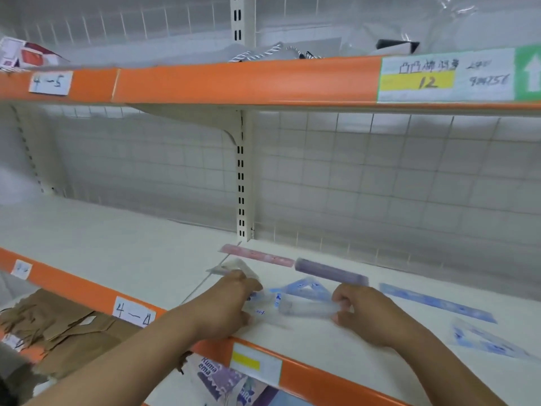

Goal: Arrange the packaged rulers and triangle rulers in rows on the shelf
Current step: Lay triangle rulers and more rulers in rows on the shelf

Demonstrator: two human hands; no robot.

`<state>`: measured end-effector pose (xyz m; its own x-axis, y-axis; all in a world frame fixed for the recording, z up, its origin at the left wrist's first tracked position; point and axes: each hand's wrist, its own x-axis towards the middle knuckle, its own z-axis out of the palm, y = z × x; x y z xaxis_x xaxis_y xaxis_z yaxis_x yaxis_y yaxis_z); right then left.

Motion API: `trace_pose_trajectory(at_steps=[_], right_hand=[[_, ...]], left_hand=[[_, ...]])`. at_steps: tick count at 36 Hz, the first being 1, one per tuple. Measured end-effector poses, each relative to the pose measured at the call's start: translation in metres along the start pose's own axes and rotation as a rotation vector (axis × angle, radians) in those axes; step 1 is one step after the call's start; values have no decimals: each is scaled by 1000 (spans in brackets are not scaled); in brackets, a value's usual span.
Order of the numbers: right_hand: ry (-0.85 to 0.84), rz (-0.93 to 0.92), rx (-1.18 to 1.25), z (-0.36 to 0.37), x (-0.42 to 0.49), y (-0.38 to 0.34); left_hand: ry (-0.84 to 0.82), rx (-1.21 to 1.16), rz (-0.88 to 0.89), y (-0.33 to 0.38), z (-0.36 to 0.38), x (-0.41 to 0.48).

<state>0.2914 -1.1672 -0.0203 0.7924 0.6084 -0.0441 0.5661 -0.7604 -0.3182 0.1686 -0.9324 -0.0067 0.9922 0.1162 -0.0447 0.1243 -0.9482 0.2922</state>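
Your left grip (231,303) and right grip (360,312) are both clamping a clear packaged ruler (304,308), one at each end, low at the front of the white shelf (117,253). Motion blur is smearing the fingers.

- Just behind it, a blue triangle ruler (306,288) is lying flat.
- Farther back, a pink ruler (257,255) and a purple ruler (330,272) are lying end to end near the wire grid back panel (380,171).
- To your right, a long blue ruler (436,303) and a second blue triangle (486,341) are lying apart from each other.
- A pale triangle package (234,266) is sitting just beyond your left grip.
- An orange edge strip (87,288) is running along the shelf front, carrying a handwritten label (133,313) reading 4-4.
- An upper shelf (234,83) is hanging overhead.
- Cardboard (58,323) is lying on the level below.
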Motion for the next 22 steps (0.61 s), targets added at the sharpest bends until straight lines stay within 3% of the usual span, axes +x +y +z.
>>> trace_pose_trajectory(at_steps=[11,22], right_hand=[[12,129,-10,15,-23,13],[26,333,-21,22,-52,6]], left_hand=[[-232,6,138,-21,11,36],[-290,45,352,-24,24,54]])
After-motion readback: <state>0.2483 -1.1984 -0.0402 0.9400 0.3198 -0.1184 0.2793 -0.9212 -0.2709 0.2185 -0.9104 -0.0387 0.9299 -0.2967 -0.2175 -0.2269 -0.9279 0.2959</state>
